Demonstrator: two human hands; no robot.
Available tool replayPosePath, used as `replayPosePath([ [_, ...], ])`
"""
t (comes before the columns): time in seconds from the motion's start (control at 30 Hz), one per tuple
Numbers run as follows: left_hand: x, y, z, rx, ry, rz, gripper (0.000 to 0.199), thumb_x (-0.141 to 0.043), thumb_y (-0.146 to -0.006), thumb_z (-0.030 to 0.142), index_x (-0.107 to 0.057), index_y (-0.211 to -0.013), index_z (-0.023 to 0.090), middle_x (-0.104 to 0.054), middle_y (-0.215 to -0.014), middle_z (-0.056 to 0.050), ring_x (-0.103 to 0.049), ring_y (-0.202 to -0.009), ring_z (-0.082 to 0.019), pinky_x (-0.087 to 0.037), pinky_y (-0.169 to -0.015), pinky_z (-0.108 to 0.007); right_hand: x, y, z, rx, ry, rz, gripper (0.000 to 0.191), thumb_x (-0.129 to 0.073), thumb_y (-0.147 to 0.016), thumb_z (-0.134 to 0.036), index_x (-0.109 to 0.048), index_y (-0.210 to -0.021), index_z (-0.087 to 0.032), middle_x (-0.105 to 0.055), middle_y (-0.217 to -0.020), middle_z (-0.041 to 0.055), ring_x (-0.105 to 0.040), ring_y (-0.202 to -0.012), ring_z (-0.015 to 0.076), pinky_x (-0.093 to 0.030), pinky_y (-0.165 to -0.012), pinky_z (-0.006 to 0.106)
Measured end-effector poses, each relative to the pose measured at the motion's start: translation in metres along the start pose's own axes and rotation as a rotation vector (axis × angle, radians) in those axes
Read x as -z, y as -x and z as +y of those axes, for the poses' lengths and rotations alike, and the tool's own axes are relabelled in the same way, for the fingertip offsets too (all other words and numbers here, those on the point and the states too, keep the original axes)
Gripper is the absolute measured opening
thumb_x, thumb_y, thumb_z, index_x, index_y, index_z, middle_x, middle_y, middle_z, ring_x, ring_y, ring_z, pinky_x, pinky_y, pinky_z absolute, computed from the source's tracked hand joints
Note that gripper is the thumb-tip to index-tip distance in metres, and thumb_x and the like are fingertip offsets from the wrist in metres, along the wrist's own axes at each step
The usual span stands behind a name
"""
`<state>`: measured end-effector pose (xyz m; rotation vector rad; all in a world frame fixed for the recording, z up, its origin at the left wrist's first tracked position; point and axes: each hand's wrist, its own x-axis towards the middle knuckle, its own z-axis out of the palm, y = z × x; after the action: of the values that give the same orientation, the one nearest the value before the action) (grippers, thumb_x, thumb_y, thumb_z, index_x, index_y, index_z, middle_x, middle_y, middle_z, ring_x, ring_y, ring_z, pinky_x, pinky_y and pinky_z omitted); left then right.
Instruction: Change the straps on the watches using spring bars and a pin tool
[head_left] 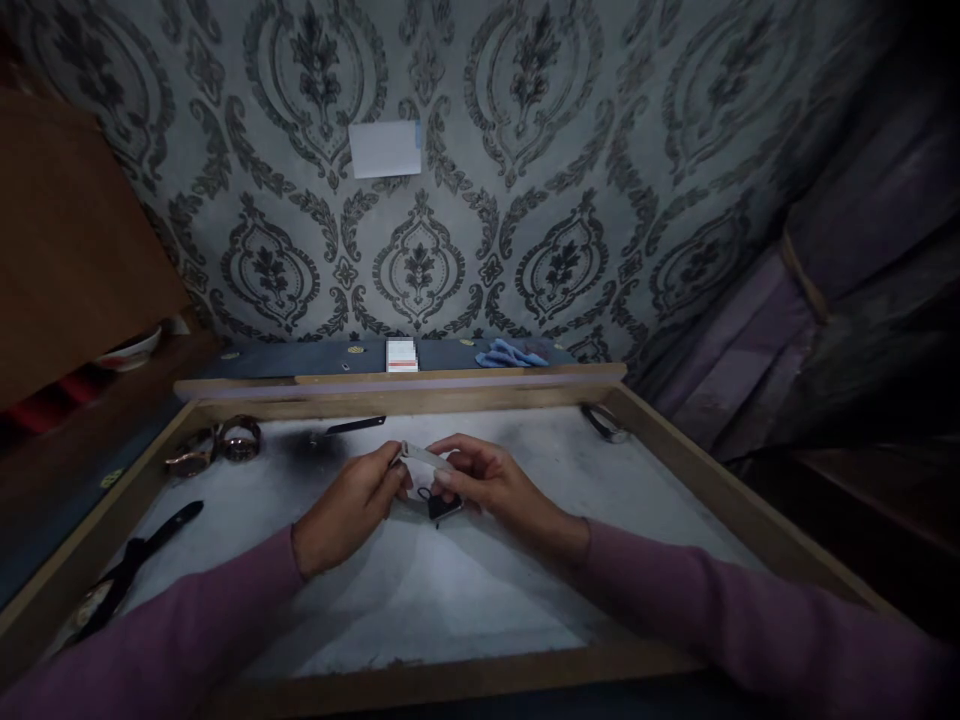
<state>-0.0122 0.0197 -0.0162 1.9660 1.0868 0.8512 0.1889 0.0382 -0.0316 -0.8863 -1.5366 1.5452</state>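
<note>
A narrow pale strip (426, 457), perhaps a watch strap, is stretched between my two hands over the middle of a wooden-framed tray (450, 668). My left hand (358, 500) pinches its left end between thumb and fingers. The strip's right end is in the closed fingers of my right hand (499, 488). Just below the right fingertips is a small dark square object (445, 507) with a thin black loop beside it; whether it is held or lies on the white surface I cannot tell.
Two bracelet-like watches (240, 440) sit at the tray's back left, a black-strapped watch (139, 550) at its left, a dark strap (356, 425) at the back, another watch (604, 424) at the back right. Beyond the rim are a small white box (402, 355) and blue cloth (510, 353).
</note>
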Motion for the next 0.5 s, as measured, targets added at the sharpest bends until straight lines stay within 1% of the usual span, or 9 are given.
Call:
replayPosePath([
  [0.07,0.002,0.000,0.003,0.000,0.011,-0.002,0.018,-0.046,-0.092,0.031,-0.053,-0.081,0.018,-0.053,-0.068,0.001,-0.047,-0.061,-0.014,-0.036,-0.058,-0.025,0.001,0.000,0.001,0.019,0.036,-0.009,0.042,-0.073,-0.074,-0.045,-0.063,-0.104,-0.017,-0.065,-0.069,0.0000,-0.054,-0.055,0.0103,-0.031,-0.043,0.018],
  [0.17,0.005,-0.001,0.009,0.015,0.143,-0.070,0.021,-0.047,-0.092,0.035,-0.057,-0.088,0.017,-0.056,-0.077,-0.002,-0.051,-0.072,-0.016,-0.039,-0.064,-0.025,0.001,0.003,-0.001,0.067,0.078,-0.019,0.038,-0.071,-0.077,-0.040,-0.063,-0.107,-0.018,-0.064,-0.069,-0.0009,-0.055,-0.057,0.0106,-0.036,-0.048,0.020],
  [0.23,0.007,-0.001,0.012,0.029,0.237,-0.109,0.024,-0.045,-0.092,0.036,-0.059,-0.094,0.016,-0.060,-0.086,-0.004,-0.052,-0.080,-0.017,-0.041,-0.070,-0.026,0.001,0.005,-0.004,0.099,0.104,-0.045,0.038,-0.069,-0.081,-0.037,-0.062,-0.114,-0.020,-0.062,-0.069,-0.0013,-0.054,-0.059,0.0108,-0.040,-0.053,0.021],
  [0.33,0.007,-0.002,0.011,0.055,0.350,-0.127,0.025,-0.049,-0.090,0.035,-0.061,-0.102,0.016,-0.062,-0.091,-0.005,-0.054,-0.085,-0.018,-0.043,-0.075,-0.027,0.000,0.008,-0.006,0.121,0.110,-0.085,0.045,-0.065,-0.084,-0.035,-0.057,-0.126,-0.021,-0.060,-0.071,-0.0011,-0.055,-0.062,0.0119,-0.044,-0.058,0.024],
  [0.43,0.005,-0.003,0.007,0.096,0.476,-0.078,0.033,-0.059,-0.084,0.033,-0.057,-0.114,0.017,-0.061,-0.094,-0.006,-0.055,-0.090,-0.020,-0.043,-0.075,-0.028,0.000,0.008,-0.004,0.114,0.116,-0.075,0.047,-0.065,-0.083,-0.034,-0.057,-0.127,-0.020,-0.060,-0.071,-0.0010,-0.055,-0.062,0.0121,-0.045,-0.059,0.025],
  [0.5,0.004,-0.004,0.005,0.108,0.499,-0.040,0.037,-0.063,-0.082,0.033,-0.056,-0.114,0.017,-0.061,-0.092,-0.005,-0.055,-0.089,-0.019,-0.043,-0.073,-0.027,0.000,0.007,-0.003,0.126,0.126,-0.065,0.044,-0.066,-0.083,-0.033,-0.059,-0.124,-0.020,-0.063,-0.077,0.0007,-0.056,-0.064,0.0130,-0.045,-0.061,0.027],
])
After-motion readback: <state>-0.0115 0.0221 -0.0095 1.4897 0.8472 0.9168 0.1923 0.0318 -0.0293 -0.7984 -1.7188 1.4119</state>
